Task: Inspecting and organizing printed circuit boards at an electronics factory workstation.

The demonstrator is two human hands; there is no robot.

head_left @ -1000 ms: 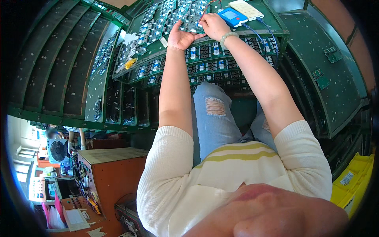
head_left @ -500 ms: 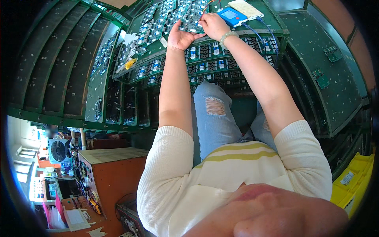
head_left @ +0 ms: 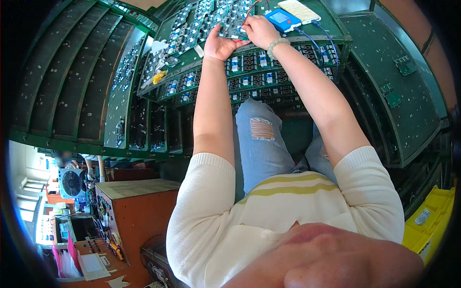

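Seemingly midway with a circuit board near the front of the worktop; left hand spread at its edge, right hand's grip unclear. Cannot tell finished from remaining among other boards.

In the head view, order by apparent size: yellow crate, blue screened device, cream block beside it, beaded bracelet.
1. Yellow crate
2. Blue screened device and cream block: too alike to rank
3. Beaded bracelet
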